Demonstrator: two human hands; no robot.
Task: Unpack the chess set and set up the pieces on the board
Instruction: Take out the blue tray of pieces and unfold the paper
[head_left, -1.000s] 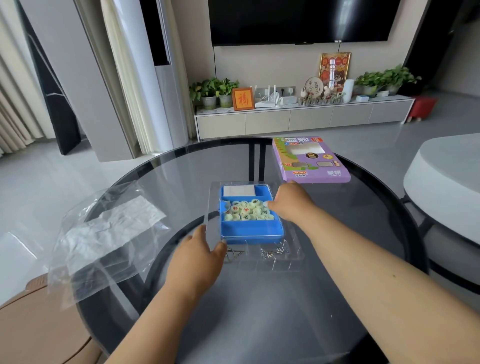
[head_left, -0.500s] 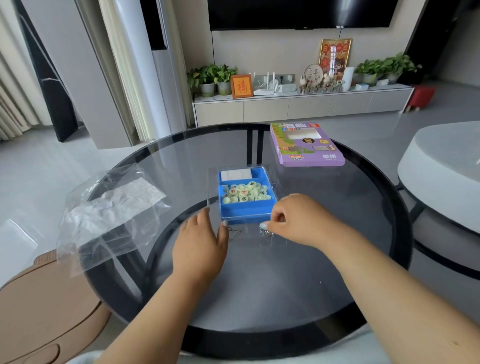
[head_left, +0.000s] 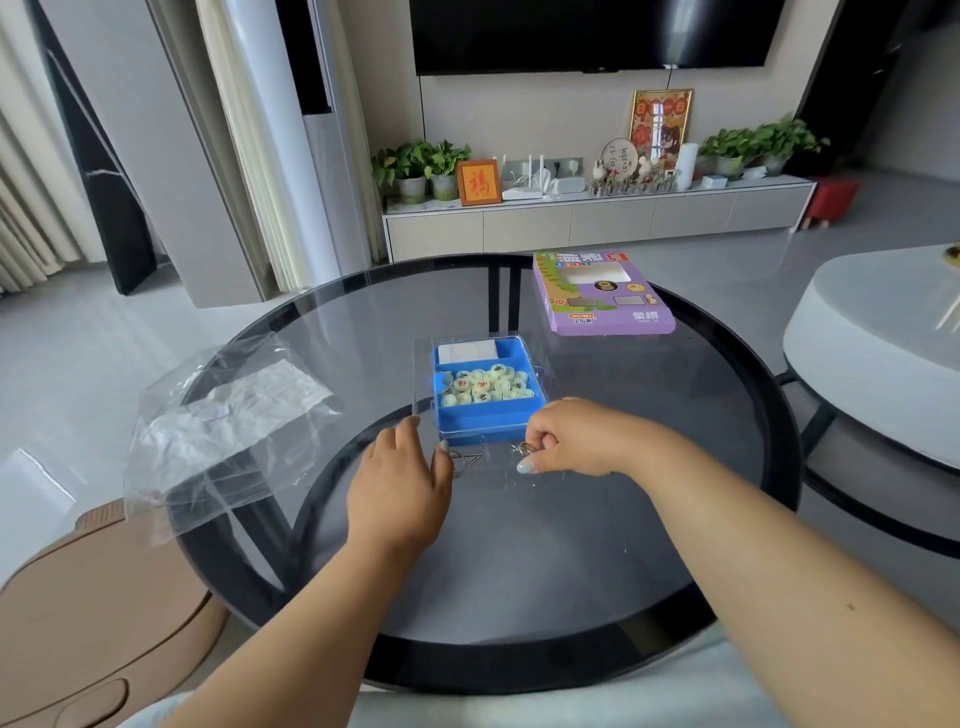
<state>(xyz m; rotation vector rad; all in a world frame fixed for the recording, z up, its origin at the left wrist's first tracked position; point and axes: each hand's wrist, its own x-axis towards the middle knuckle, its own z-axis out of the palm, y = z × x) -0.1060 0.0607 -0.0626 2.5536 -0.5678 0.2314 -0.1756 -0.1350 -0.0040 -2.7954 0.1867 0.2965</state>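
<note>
A blue tray (head_left: 483, 423) sits inside a clear plastic shell (head_left: 422, 364) at the middle of the round glass table (head_left: 519, 660). Its middle compartment holds several pale round chess pieces (head_left: 485, 387) with red and dark characters. A folded white sheet (head_left: 467, 352) lies in the far compartment. My left hand (head_left: 400, 488) rests with straight fingers on the shell's near left corner. My right hand (head_left: 576, 439) is at the shell's near right edge, its curled fingers pinching a small metal ring puzzle (head_left: 524, 448).
A second metal wire puzzle (head_left: 465, 460) lies in the shell's front row between my hands. The purple game box (head_left: 602, 299) lies at the far right of the table. A crumpled clear plastic bag (head_left: 223, 426) hangs over the left edge. A white round table (head_left: 872, 353) stands to the right.
My right hand has come back from the piece compartment to the shell's near edge and curled onto the metal ring puzzle. My left hand has stayed at the near left corner.
</note>
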